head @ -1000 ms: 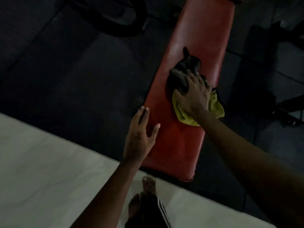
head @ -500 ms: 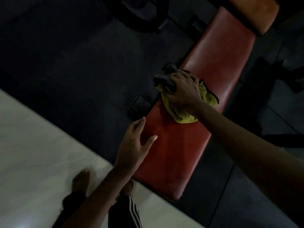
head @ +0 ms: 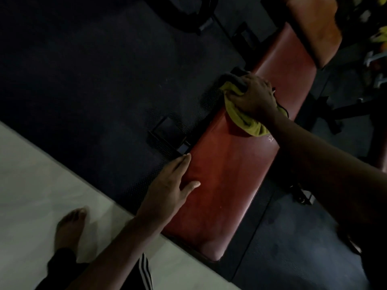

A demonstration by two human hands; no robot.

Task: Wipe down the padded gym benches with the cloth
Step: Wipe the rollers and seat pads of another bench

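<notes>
- Dark floor (head: 83, 80), red bench (head: 226, 174) slanting toward 1 o'clock.
- Clutches yellow cloth (head: 243, 118) on bench with right grip (head: 253, 95).
- Rests left grip (head: 167, 191) flat, fingers straight, at 9 o'clock edge.

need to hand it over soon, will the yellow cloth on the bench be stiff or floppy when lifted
Probably floppy: the cloth lies bunched and folded under the right hand. Likely light, as it crumples into folds. It should slide on the smooth bench, not roll.

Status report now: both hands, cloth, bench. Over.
Right hand grips yellow cloth, pressed on red bench pad. Left hand open, flat on pad's near edge. No obstacle seen on pad.
</notes>
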